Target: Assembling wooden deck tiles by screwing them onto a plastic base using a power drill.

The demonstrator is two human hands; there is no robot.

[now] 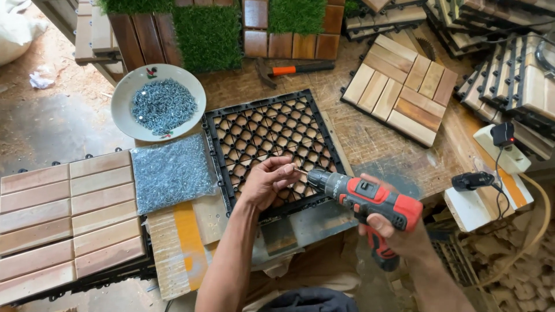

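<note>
The right hand (399, 234) is wrapping tight around a red-and-black cordless drill (364, 199), while the left hand (267, 180) is pinching a small screw (300, 171) at its bit, over the black plastic lattice grid (269, 144) lying on the worn wooden bench (376, 144).

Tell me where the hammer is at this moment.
In the head view the hammer lies at the top centre of the workbench, just beyond the black plastic grid and below the grass tile.

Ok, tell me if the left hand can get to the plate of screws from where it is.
Probably yes. The left hand is pinching a screw at the tip of the drill, over the black grid base. The plate of screws lies up and to its left, uncovered, with only the low bag of screws nearby.
</note>
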